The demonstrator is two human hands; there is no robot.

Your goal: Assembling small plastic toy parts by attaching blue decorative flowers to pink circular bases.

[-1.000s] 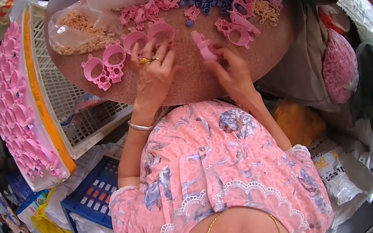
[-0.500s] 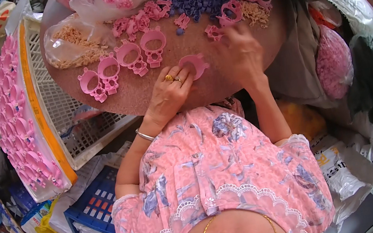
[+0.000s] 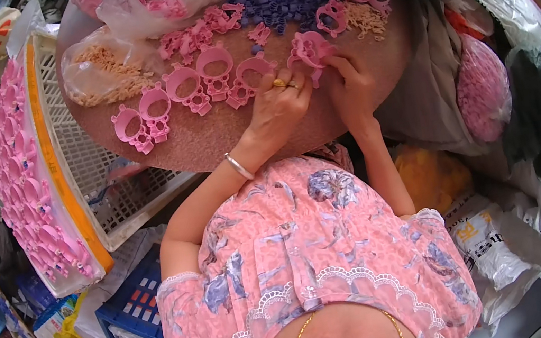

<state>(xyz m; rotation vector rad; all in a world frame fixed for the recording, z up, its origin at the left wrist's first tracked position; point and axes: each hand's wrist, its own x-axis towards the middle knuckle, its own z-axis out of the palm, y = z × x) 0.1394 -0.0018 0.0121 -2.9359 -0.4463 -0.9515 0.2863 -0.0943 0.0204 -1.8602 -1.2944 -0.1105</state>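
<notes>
On a round brown table [image 3: 210, 139] my two hands meet over one pink plastic toy piece [image 3: 310, 47]. My left hand [image 3: 280, 101], with gold rings, pinches its lower left edge. My right hand [image 3: 345, 81] grips it from the right. Left of my hands a row of several pink ring-shaped plastic pieces [image 3: 185, 91] lies flat on the table. Behind them lie a heap of small purple plastic parts [image 3: 281, 3] and more loose pink pieces [image 3: 343, 1].
A clear bag of small tan parts [image 3: 99, 72] lies at the table's left. A white lattice crate [image 3: 86, 175] stands left of the table, with a tray of finished pink pieces [image 3: 22, 171] beside it. A pink mesh bag [image 3: 483, 92] and sacks fill the right side.
My hands have moved together onto one pink piece and lifted it off the table. The left hand came over from the row of pink pieces.
</notes>
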